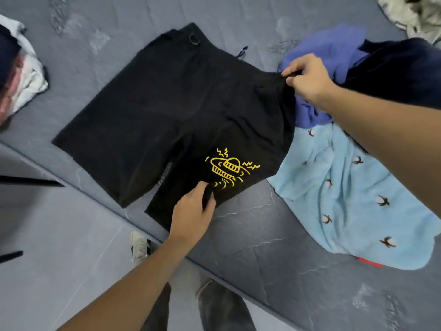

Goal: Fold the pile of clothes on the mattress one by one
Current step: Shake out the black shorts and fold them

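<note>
Where each grip pinches black shorts [167,111], left hand [193,216], right hand [307,77], fingertips hidden.

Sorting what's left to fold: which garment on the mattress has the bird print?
The light blue garment, lying at the right beside the black shorts. Small dark birds dot it; the purple garment above it looks plain, and the shorts carry a yellow UFO graphic.

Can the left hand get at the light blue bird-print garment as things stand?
Probably not right away. The left hand pinches the hem of the black shorts, and the light blue bird-print garment lies across on the right, beside the right hand's forearm. Nothing covers it once the fingers let go.
</note>
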`<act>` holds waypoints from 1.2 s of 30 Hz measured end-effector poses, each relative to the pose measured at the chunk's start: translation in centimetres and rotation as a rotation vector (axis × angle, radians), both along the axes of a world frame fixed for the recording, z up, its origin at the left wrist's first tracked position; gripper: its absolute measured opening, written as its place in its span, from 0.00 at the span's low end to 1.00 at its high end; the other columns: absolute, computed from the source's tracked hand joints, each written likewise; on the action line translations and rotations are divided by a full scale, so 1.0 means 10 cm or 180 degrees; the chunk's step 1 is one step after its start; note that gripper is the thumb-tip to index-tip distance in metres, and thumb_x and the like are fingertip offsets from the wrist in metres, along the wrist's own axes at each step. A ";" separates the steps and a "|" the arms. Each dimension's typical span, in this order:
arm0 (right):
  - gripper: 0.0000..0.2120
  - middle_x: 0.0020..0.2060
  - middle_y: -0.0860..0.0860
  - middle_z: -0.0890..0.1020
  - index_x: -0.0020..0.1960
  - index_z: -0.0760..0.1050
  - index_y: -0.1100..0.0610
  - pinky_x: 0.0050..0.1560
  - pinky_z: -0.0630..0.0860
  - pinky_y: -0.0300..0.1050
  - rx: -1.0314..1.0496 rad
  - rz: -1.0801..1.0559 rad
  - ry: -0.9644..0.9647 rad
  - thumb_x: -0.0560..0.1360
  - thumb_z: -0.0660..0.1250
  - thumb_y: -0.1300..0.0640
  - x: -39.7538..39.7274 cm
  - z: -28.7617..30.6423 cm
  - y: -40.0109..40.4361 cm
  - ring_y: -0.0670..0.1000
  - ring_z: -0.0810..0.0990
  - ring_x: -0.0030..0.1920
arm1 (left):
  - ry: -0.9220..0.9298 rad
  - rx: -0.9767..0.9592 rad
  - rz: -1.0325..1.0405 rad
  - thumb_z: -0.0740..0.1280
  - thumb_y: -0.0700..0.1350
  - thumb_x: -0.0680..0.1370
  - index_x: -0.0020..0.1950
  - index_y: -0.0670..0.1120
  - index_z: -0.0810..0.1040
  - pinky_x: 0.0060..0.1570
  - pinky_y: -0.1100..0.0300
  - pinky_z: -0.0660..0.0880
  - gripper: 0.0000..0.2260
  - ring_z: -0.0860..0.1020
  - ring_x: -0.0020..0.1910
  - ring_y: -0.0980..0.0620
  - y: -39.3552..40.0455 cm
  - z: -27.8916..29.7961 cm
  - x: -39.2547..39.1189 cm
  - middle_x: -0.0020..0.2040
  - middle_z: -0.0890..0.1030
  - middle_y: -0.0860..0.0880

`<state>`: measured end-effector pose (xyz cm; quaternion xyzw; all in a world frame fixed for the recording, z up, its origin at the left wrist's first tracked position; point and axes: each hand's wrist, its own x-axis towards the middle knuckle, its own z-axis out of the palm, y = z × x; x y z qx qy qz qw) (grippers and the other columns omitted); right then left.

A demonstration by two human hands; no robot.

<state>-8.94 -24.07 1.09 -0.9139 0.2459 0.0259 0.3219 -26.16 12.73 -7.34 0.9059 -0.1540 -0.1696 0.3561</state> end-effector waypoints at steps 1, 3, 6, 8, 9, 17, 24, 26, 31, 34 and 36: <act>0.14 0.61 0.56 0.81 0.58 0.84 0.63 0.66 0.71 0.37 -0.0029 0.0041 -0.0035 0.76 0.66 0.69 0.02 0.05 0.04 0.52 0.78 0.64 | 0.0020 -0.0021 0.0155 0.63 0.49 0.83 0.56 0.53 0.73 0.36 0.60 0.72 0.03 0.78 0.36 0.58 0.06 0.04 0.11 0.38 0.78 0.57; 0.13 0.63 0.57 0.81 0.59 0.84 0.63 0.70 0.70 0.41 -0.0072 0.0101 -0.0068 0.77 0.68 0.67 0.12 0.14 0.14 0.53 0.77 0.66 | 0.0000 -0.0115 0.0451 0.64 0.48 0.83 0.53 0.55 0.72 0.32 0.65 0.69 0.01 0.77 0.32 0.57 0.22 0.11 0.39 0.33 0.76 0.56; 0.10 0.46 0.52 0.82 0.57 0.85 0.63 0.50 0.75 0.32 -0.0019 0.0039 -0.0067 0.79 0.69 0.64 0.39 0.18 0.32 0.44 0.81 0.46 | 0.0051 -0.0254 0.0766 0.65 0.46 0.82 0.51 0.56 0.73 0.28 0.66 0.71 0.04 0.78 0.31 0.56 0.50 0.13 0.83 0.32 0.77 0.55; 0.08 0.37 0.47 0.79 0.55 0.85 0.63 0.39 0.71 0.27 -0.0024 -0.0010 -0.0061 0.79 0.69 0.62 0.63 0.10 0.43 0.37 0.77 0.32 | 0.0140 -0.0272 0.0906 0.66 0.45 0.82 0.52 0.56 0.75 0.27 0.63 0.73 0.05 0.78 0.29 0.55 0.70 0.07 1.14 0.33 0.78 0.54; 0.08 0.37 0.49 0.80 0.54 0.85 0.63 0.39 0.72 0.28 -0.0014 -0.0045 -0.0069 0.79 0.70 0.61 0.75 0.05 0.50 0.37 0.76 0.30 | 0.0170 -0.0275 0.0998 0.67 0.45 0.81 0.52 0.56 0.75 0.28 0.61 0.74 0.05 0.78 0.29 0.55 0.80 0.02 1.29 0.33 0.79 0.54; 0.11 0.43 0.62 0.85 0.37 0.80 0.52 0.53 0.84 0.59 0.0280 -0.0293 0.0009 0.75 0.65 0.64 1.82 -0.37 1.39 0.56 0.83 0.40 | 0.0387 -0.0148 0.1511 0.66 0.42 0.79 0.52 0.52 0.78 0.30 0.49 0.78 0.06 0.78 0.30 0.51 1.72 -0.25 2.35 0.35 0.79 0.49; 0.17 0.59 0.56 0.83 0.60 0.83 0.59 0.65 0.75 0.39 -0.0089 -0.0277 0.0093 0.73 0.64 0.65 2.64 -0.48 2.01 0.52 0.81 0.62 | 0.0483 0.0174 0.1849 0.65 0.39 0.76 0.46 0.50 0.75 0.38 0.51 0.74 0.06 0.76 0.35 0.55 2.54 -0.39 2.87 0.36 0.78 0.49; 0.22 0.68 0.57 0.76 0.68 0.78 0.62 0.68 0.70 0.35 -0.0145 -0.0095 0.0214 0.75 0.65 0.66 2.73 -0.51 2.12 0.53 0.77 0.67 | 0.0595 0.0301 0.1924 0.65 0.38 0.75 0.47 0.50 0.74 0.40 0.50 0.74 0.07 0.75 0.35 0.53 2.68 -0.44 2.87 0.37 0.78 0.48; 0.32 0.81 0.58 0.55 0.80 0.63 0.60 0.80 0.59 0.48 -0.0653 0.0818 0.0444 0.77 0.66 0.62 2.49 -0.73 2.30 0.60 0.60 0.80 | 0.0672 0.0975 0.1623 0.66 0.41 0.73 0.53 0.54 0.68 0.42 0.49 0.71 0.14 0.73 0.38 0.47 2.75 -0.40 2.77 0.40 0.75 0.49; 0.30 0.82 0.57 0.57 0.80 0.63 0.57 0.77 0.64 0.59 -0.1268 0.1085 0.0243 0.79 0.63 0.57 2.20 -0.86 2.45 0.63 0.59 0.79 | -0.0179 0.1241 0.0987 0.65 0.45 0.68 0.60 0.48 0.69 0.50 0.44 0.70 0.20 0.71 0.53 0.40 2.69 -0.35 2.77 0.53 0.71 0.45; 0.29 0.83 0.57 0.57 0.82 0.60 0.57 0.79 0.61 0.60 -0.1444 0.1174 0.0246 0.82 0.60 0.53 2.05 -0.96 2.55 0.62 0.57 0.80 | -0.0638 0.0980 0.0535 0.63 0.48 0.69 0.64 0.46 0.71 0.50 0.45 0.70 0.23 0.70 0.56 0.41 2.53 -0.34 2.84 0.58 0.70 0.45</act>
